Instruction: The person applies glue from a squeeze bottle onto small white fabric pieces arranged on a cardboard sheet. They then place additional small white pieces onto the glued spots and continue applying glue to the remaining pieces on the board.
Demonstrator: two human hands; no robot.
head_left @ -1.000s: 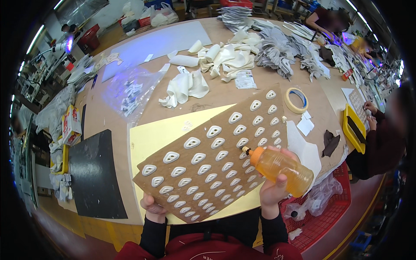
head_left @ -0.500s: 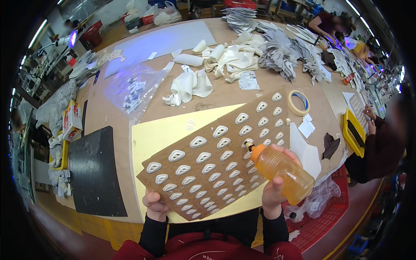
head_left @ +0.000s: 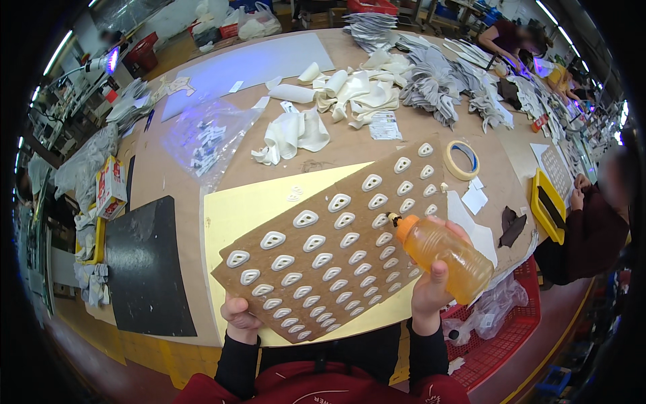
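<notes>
The right hand (head_left: 431,286) grasps an amber glue bottle (head_left: 444,259), its long axis running 4 to 10 o'clock, nozzle pointing toward 10. The left hand (head_left: 241,316) grips the brown board (head_left: 336,262).

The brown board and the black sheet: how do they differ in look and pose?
The brown board is covered with rows of small white pieces; the black sheet is bare. The brown board lies slanted over a yellow sheet, its near edge gripped by the left hand; the black sheet lies alone at the table's left, untouched. Both are flat sheets.
</notes>
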